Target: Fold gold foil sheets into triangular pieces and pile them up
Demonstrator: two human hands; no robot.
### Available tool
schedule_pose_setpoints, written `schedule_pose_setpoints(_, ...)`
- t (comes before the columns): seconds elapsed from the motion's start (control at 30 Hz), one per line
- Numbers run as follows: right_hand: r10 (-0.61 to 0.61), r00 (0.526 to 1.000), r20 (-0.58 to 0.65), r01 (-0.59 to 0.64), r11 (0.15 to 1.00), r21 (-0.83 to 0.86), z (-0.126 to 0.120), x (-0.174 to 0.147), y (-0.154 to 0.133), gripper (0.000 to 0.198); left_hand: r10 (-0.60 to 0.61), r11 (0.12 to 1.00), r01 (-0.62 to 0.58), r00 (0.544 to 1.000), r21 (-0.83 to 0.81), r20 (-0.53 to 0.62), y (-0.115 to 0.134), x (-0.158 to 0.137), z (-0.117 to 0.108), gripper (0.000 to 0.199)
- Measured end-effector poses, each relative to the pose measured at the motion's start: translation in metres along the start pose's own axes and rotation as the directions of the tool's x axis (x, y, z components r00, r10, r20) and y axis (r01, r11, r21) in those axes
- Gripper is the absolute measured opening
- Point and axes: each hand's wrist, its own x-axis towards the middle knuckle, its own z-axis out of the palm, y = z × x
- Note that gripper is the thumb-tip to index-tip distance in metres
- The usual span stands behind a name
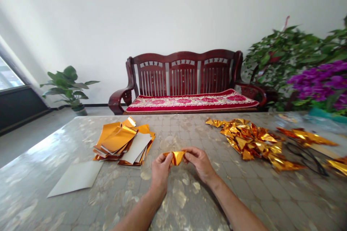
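Observation:
A small folded piece of gold foil paper is held above the table between my two hands. My left hand pinches its left end, thumb on the near side. The right end is gripped between the thumb and fingers of my right hand. To the left lies a loose stack of gold foil sheets, some with their pale backs up. A single pale sheet rests flat in front of the stack. A heap of folded gold foil pieces spreads across the table on the right.
The patterned table fills the foreground. Black-framed glasses lie right of the heap, near more folded foil. Beyond the table stands a dark red wooden bench. Purple flowers and a potted plant flank it.

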Motion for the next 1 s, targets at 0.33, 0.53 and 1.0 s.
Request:
schedule_pose_setpoints(0.33,0.059,0.992,-0.114,-0.075,0.988,-0.139,-0.007,0.004,0.006,0.031,0.041,0.992,-0.051,0.996,0.12,0.081,-0.014,0.006,-0.005,0.034)
schedule_pose_setpoints(0.53,-0.02,0.98,-0.198,-0.043,0.95,-0.308,-0.011,0.006,0.005,0.023,-0.004,0.986,-0.027,0.982,0.165,0.186,-0.017,0.011,-0.007,0.039)
schedule_pose_setpoints(1.0,-0.274,0.958,0.079,0.254,0.695,-0.672,-0.028,0.009,0.009,0.011,0.348,0.777,-0.463,0.88,0.426,0.323,-0.021,0.031,-0.025,0.013)
